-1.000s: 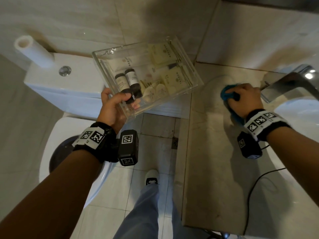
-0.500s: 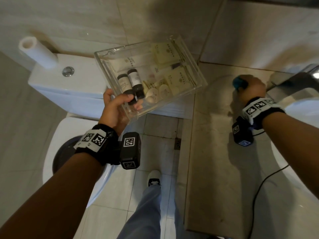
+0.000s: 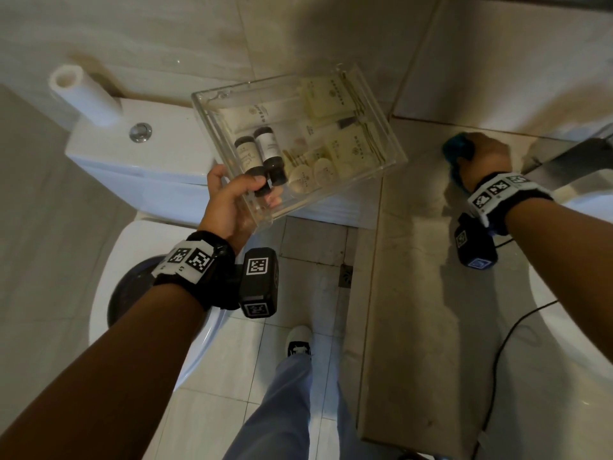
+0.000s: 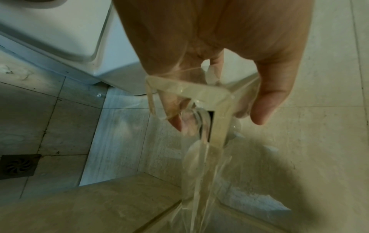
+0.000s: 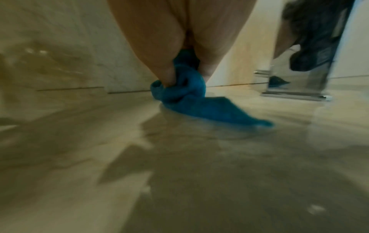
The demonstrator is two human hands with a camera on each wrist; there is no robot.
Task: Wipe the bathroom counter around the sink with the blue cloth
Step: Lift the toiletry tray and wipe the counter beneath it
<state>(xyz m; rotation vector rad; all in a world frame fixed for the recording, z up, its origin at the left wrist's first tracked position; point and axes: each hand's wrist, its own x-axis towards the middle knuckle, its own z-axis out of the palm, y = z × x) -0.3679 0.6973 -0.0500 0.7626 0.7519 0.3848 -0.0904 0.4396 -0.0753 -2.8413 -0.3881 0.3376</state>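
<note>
Beige tile lines the walls and floor of this dim bathroom, and a pale stone table (image 3: 414, 293) runs beside a white toilet (image 3: 139, 161). At the right edge the sink (image 3: 583, 327) and tap (image 5: 295, 88) are cut off, and the wrist view there is smeared with blur. Most of the cloth (image 5: 191, 100) is hidden under the right hand (image 3: 487, 161), which is clenched around it and presses it on the table at the back wall, just left of the tap; one blue corner trails out flat. The left hand (image 3: 232, 200) grasps a clear tray (image 3: 394, 157) by its near corner, thumb inside, holding it in the air over the toilet tank. Small dark bottles (image 3: 262, 157) and pale packets lie in it; their print is too small to read. Compared with a second ago, the right hand and cloth have gone further back toward the wall, while the tray hangs where it was.
</note>
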